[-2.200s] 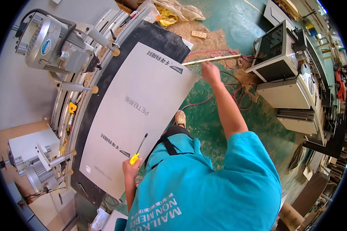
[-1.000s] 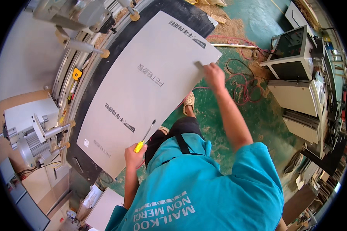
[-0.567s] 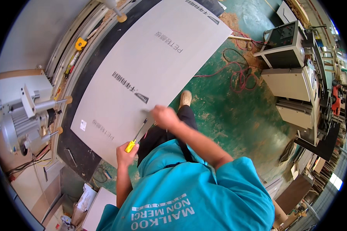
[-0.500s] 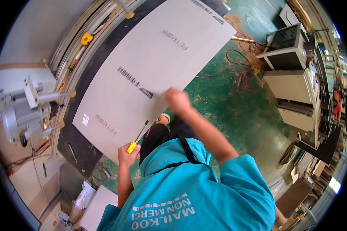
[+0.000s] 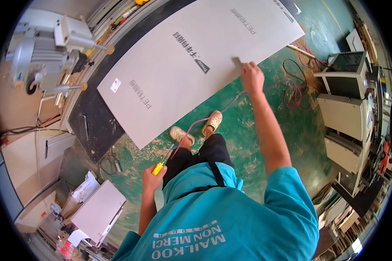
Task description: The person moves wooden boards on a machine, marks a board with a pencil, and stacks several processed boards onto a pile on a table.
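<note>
Silver-grey electric motor with round tan-tipped rods sits furthest left, beside the flat black bench top. Below, near the bench, there's a low white-topped cabinet. Across the bench lies the big off-white rectangular panel, overhanging on the person's side. Just off its lower corner, the left hand has its fingers wrapped round the slim steel screwdriver with a bright yellow handle, shaft pointing away from the body, over the floor. Cream clogs stand by the panel's overhanging edge, and a thin pinkish-red hose runs right past them, the likeliest snag underfoot. Further right, the right hand is at that long edge, fingers curled; a dark smudge beside them could be shadow or something small, so I can't tell whether they pinch anything. I'd say the step in hand is along this edge; the next move calls for a steady right hand and the steel tip kept off the pale surface. A black-and-white boxy machine closes off the far right.
</note>
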Demonstrator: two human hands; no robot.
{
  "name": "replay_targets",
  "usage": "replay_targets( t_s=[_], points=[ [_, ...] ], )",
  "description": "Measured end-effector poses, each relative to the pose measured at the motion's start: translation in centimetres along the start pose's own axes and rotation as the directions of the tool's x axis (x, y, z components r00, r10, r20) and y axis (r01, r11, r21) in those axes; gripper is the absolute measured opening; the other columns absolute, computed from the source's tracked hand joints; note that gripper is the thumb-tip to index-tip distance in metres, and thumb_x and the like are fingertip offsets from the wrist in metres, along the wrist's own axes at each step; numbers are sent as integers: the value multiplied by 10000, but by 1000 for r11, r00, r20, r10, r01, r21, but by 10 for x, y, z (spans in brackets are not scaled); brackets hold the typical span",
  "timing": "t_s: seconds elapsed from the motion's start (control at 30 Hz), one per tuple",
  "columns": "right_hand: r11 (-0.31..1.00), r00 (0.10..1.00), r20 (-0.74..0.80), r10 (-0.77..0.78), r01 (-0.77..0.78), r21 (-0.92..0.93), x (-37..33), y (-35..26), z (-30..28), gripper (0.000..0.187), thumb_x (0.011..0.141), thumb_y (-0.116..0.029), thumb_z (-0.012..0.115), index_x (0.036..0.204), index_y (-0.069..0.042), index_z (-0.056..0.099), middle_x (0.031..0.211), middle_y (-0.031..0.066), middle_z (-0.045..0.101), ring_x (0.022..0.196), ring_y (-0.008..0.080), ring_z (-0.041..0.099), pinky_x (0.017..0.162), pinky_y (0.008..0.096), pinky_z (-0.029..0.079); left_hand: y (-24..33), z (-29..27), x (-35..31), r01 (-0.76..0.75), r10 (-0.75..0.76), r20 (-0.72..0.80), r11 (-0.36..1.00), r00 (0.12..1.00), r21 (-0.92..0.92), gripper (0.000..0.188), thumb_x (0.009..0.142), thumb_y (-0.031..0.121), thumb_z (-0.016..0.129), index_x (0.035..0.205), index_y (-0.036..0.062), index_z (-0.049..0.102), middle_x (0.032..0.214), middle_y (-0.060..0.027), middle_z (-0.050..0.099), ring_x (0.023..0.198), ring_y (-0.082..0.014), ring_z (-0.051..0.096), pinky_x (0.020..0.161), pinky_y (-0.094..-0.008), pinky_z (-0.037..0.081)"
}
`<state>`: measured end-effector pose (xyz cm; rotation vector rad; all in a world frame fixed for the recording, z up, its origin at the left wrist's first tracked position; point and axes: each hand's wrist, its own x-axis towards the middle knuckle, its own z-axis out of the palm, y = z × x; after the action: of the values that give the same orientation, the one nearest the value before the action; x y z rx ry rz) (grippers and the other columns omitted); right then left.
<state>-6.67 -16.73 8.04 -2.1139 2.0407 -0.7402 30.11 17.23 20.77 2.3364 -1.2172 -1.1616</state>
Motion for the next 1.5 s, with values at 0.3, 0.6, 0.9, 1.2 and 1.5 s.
replay_targets(
  t_s=[0.3, 0.6, 0.9, 1.2, 1.5],
  points=[
    [916, 979, 195, -65, -19, 401, -192, -228, 79, 61, 772, -77, 579, 819, -91, 616, 773, 116, 583, 747, 331, 622, 636, 447, 534, -129, -72, -38, 7, -9, -94, 1000, 995, -22, 384, 824, 352, 739, 750, -12, 639, 600, -150, 580, 528, -217, 553, 530, -382, 426],
    [791, 372, 708, -601, 407, 458, -445, -499, 127, 189, 808, -140, 565, 919, -59, 695, 988, 171, 699, 873, 348, 689, 747, 437, 563, -300, -169, -113, 114, -184, -254, 957, 950, -268, 310, 831, 269, 759, 786, -19, 654, 636, -27, 585, 614, -89, 502, 551, -318, 417],
    [1000, 990, 138, 5, -8, 19, -206, -323, 75, 200, 849, -151, 589, 1000, -153, 721, 961, 107, 685, 834, 338, 675, 720, 457, 550, -345, -158, -142, 129, -172, -169, 963, 971, -236, 359, 816, 374, 741, 823, 18, 696, 613, -109, 622, 548, -186, 582, 548, -358, 451],
    [786, 699, 359, -618, 545, 292, -224, -382, 101, 274, 831, -80, 568, 1033, -183, 721, 890, 64, 651, 866, 301, 643, 740, 399, 544, -347, -154, -134, 50, -85, -148, 973, 985, -225, 355, 821, 365, 731, 741, 28, 656, 579, -117, 595, 530, -226, 590, 524, -371, 440],
    [617, -174, 915, -363, 692, 376, -368, -284, 48, 176, 836, -158, 599, 970, -127, 709, 904, 82, 688, 871, 295, 686, 692, 444, 560, -317, -134, -123, 150, -193, -131, 949, 973, -278, 345, 803, 362, 752, 814, 22, 699, 619, -132, 615, 583, -234, 628, 571, -370, 485]
  ],
)
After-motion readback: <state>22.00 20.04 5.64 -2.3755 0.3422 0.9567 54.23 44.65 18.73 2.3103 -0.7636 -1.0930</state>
